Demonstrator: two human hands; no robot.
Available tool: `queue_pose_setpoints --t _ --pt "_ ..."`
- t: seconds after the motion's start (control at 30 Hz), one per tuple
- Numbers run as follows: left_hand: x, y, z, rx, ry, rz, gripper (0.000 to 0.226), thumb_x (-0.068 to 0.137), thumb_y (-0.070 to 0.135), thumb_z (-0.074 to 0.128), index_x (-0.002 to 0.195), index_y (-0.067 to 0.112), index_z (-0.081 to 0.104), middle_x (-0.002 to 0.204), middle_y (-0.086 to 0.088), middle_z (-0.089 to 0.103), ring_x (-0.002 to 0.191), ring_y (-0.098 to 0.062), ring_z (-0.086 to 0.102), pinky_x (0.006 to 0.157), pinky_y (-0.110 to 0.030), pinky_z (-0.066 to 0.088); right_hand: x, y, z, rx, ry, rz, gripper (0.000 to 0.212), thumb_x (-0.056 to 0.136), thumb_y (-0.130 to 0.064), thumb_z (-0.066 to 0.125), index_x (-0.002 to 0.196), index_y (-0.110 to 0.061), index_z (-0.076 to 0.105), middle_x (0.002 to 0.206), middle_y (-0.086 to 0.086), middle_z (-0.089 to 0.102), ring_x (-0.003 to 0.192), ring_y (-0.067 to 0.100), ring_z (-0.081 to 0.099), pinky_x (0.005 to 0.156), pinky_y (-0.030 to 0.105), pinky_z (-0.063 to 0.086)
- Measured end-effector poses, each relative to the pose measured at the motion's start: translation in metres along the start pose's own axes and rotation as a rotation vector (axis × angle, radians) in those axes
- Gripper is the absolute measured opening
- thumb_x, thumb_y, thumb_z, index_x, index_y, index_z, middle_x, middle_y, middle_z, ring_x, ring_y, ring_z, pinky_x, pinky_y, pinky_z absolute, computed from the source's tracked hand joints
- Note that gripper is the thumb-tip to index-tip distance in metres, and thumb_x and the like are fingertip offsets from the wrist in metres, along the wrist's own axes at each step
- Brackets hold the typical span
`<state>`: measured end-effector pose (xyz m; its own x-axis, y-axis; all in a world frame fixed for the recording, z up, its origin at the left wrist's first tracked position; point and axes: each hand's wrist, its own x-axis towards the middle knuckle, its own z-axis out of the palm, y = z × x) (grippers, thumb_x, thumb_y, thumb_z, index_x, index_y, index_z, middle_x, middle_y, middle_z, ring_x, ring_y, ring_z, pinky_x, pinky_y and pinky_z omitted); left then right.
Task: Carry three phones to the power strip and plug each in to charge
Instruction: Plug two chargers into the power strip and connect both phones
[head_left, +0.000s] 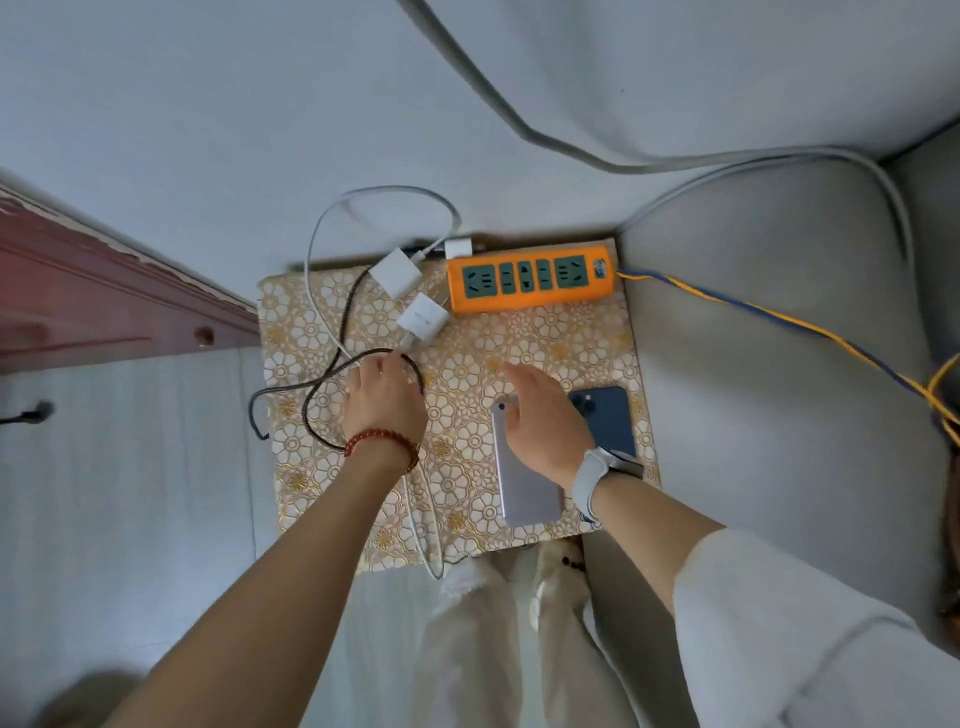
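Orange power strip (530, 278) lies at the far edge of the patterned table (571, 343). The left hand (384, 400) curls its fingers around a black cable (311, 395). The right hand (543, 421), fingers loosely apart, hovers over a silver phone (522, 483) beside a blue phone (608, 415).

phones: two, one silver (524, 467), one dark blue (608, 421)
white chargers: three (397, 273) (423, 317) (460, 248)
power strip (530, 279): one
hands: two (384, 400) (540, 421)

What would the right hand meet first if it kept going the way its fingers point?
The right hand points up and slightly left over the patterned cloth. Nothing lies between; the first thing ahead would likely be the orange power strip, near its left end, though height is unclear.
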<state>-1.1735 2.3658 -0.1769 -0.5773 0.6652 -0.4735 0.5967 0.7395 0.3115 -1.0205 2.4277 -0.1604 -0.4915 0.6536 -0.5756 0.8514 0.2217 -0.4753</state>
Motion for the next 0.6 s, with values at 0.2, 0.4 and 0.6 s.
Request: queue_pose_setpoints --t 0.2,0.4,0.6 --pt "0.012 0.001 0.013 0.052 0.089 -0.074 0.022 0.091 0.018 0.040 0.104 0.005 0.053 0.110 -0.014 0.061 0.111 -0.032 0.043 0.092 -0.045 0.035 0.006 0.015 0.003 -0.085 -0.200 -0.029 0.053 0.096 -0.012 0.034 0.146 -0.014 0.015 0.156 0.004 0.013 0.144 0.021 0.011 0.117 0.036 0.020" --pt "-0.020 0.003 -0.003 -0.451 0.070 0.222 0.017 0.091 0.010 0.045 0.103 0.004 0.055 0.086 -0.009 0.062 0.069 -0.018 0.057 0.057 -0.019 0.043 0.011 0.004 -0.021 -0.011 0.139 -0.196 0.063 0.091 -0.013 0.049 0.144 -0.021 0.016 0.147 0.007 0.030 0.136 0.023 0.029 0.105 0.033 0.035" --pt "-0.053 0.019 -0.019 -0.604 0.156 0.295 0.013 0.089 0.007 0.049 0.094 0.004 0.060 0.065 0.014 0.049 0.057 -0.002 0.049 0.053 -0.013 0.037 0.007 -0.002 -0.033 -0.017 -0.130 -0.428 0.057 0.086 -0.020 0.057 0.138 -0.023 0.033 0.136 0.004 0.043 0.126 0.020 0.037 0.102 0.041 0.039"
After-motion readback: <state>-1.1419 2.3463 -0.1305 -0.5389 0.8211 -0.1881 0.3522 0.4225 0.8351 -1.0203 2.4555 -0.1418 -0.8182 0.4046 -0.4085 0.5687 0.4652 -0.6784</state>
